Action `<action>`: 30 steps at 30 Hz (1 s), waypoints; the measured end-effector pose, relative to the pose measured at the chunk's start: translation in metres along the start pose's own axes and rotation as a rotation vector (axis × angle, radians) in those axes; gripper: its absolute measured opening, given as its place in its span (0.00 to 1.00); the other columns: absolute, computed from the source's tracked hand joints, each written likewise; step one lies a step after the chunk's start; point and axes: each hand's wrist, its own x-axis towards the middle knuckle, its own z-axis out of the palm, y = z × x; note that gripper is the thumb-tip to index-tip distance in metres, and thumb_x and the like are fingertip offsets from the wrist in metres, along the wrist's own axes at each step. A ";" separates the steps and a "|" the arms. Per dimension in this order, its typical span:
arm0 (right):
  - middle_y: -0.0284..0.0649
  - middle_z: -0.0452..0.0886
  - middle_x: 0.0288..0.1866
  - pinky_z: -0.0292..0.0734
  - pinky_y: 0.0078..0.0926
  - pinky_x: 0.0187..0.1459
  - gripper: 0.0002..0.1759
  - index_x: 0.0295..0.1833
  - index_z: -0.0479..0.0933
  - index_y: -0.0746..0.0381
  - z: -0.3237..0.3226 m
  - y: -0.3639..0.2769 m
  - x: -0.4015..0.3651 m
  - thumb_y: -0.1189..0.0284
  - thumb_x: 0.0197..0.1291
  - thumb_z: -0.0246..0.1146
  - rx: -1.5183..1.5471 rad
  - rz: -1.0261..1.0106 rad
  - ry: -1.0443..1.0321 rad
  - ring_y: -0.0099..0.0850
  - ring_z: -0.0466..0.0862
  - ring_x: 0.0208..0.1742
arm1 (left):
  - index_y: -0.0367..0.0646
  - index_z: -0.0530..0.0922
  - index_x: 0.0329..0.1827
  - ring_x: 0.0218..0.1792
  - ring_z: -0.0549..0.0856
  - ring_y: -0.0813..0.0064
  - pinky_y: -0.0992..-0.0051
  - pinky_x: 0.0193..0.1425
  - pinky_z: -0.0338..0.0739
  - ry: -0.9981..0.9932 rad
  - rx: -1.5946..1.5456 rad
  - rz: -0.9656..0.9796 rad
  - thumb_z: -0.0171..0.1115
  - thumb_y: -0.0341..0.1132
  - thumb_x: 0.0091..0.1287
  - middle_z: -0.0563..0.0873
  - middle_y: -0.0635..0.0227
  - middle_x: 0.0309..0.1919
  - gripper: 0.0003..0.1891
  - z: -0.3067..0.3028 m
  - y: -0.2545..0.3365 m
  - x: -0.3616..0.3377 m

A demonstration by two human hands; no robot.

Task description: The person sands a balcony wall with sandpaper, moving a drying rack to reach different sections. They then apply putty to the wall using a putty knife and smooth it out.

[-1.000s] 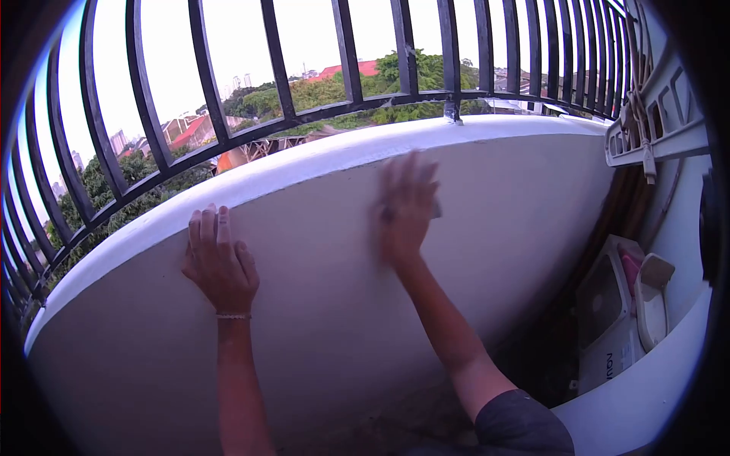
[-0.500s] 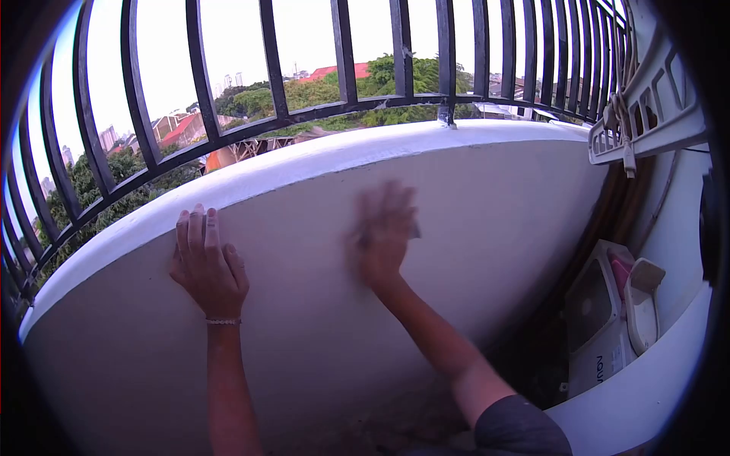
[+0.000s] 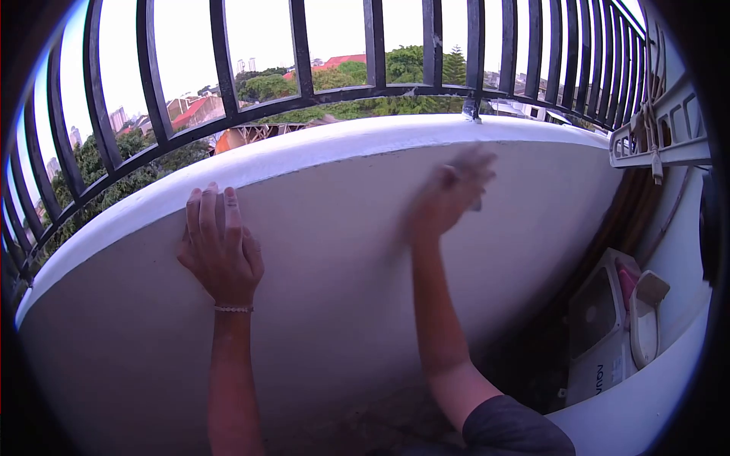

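A curved, light-grey balcony wall [image 3: 327,228] with a white top ledge [image 3: 304,149] fills the middle of the view. My left hand [image 3: 220,245] rests against the wall, fingers stretched up and tips at the edge of the ledge. It is open, holds nothing, and pale dust shows on its fingers. Farther right, my right hand [image 3: 450,194] is at the wall just under the ledge, smeared by motion. From beneath its palm peeks a small grey piece [image 3: 477,204] that looks like sandpaper; most of it is hidden.
Black metal railing [image 3: 304,100] runs above the ledge, with trees and roofs beyond. On the right hang a white plastic rack [image 3: 665,140] and a cord [image 3: 654,144]. Below stand a white box [image 3: 597,372] and a pale plastic container [image 3: 645,323] near the side wall.
My right hand has swept up and to the right across the wall, with the grey piece under it. My left hand stays at the ledge. The view has shifted slightly.
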 end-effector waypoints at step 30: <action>0.39 0.54 0.84 0.50 0.63 0.75 0.36 0.78 0.63 0.36 -0.032 0.070 -0.051 0.61 0.64 0.61 -0.077 -0.800 -0.369 0.60 0.49 0.82 | 0.42 0.60 0.79 0.79 0.58 0.47 0.55 0.74 0.56 -0.157 0.118 -0.149 0.46 0.35 0.68 0.60 0.54 0.80 0.33 -0.036 -0.089 -0.089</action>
